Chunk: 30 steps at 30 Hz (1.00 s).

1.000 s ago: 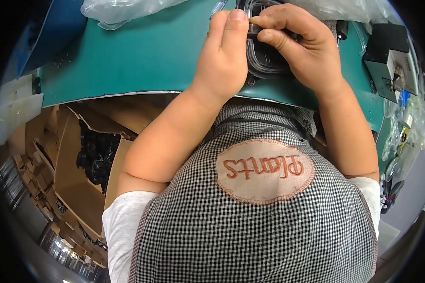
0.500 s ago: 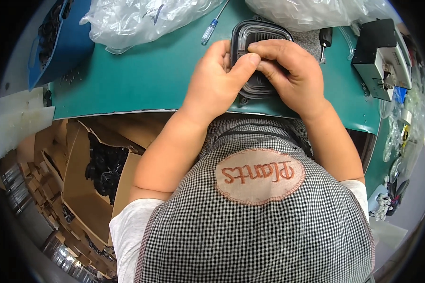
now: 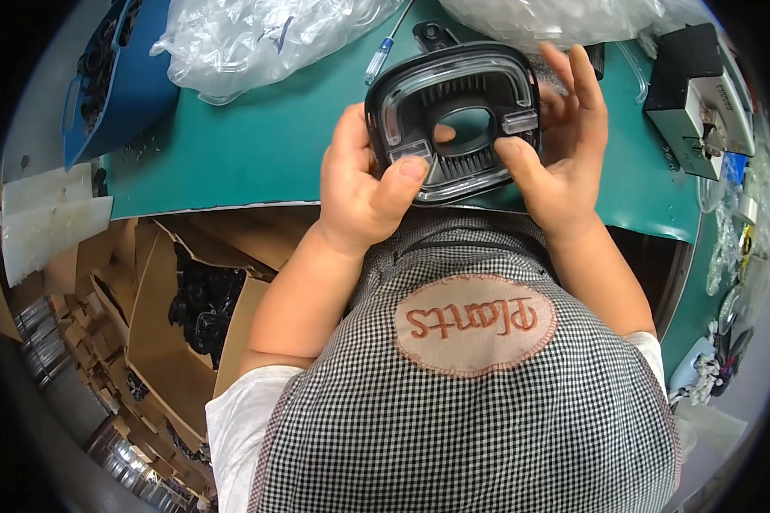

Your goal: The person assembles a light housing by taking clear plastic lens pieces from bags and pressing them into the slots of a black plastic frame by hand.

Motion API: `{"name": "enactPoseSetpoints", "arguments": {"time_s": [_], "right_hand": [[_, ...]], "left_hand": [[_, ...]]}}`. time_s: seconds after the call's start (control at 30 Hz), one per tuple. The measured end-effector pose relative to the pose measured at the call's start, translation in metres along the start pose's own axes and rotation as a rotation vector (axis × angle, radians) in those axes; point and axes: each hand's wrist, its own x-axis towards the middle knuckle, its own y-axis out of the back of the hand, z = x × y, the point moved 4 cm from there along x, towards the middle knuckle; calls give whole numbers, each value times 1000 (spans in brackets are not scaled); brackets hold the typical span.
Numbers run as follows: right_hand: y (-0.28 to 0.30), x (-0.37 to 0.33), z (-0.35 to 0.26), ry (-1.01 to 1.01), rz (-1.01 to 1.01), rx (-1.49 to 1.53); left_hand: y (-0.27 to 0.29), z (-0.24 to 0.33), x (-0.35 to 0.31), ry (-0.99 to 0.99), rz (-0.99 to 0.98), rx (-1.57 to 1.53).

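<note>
Head camera, one view: worn on the person's head, facing steeply down over the checked apron (image 3: 453, 427) to the near edge of the green bench (image 3: 231, 154). Close range; both hands, left hand (image 3: 364, 192) and right hand (image 3: 565, 162), sit upper centre. Fisheye bends the bench edges; dark rim surrounds. No second view shares the scene.

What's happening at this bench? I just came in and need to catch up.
A person in a checked apron holds a black rounded-square plastic frame with a clear inner rim up over the green mat. The left hand grips its lower left side with the thumb on the rim, and the right hand supports the right side. A small screwdriver and clear plastic bags lie on the mat beyond.
</note>
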Motion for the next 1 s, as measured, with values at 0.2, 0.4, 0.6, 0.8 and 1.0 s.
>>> {"name": "enactPoseSetpoints", "arguments": {"time_s": [0.2, 0.4, 0.6, 0.8, 1.0], "right_hand": [[-10, -5, 9, -482, -146, 534], [-10, -5, -3, -475, -33, 437], [-6, -2, -9, -502, 39, 394], [-5, -4, 4, -551, 53, 371], [-10, -4, 8, -553, 68, 369]], "left_hand": [[-1, -1, -8, 19, -53, 28], [0, -4, -4, -4, 20, 47], [6, 15, 0, -505, 138, 647], [0, 31, 6, -636, -5, 1161], [-6, 36, 8, -750, -70, 1340]]}}
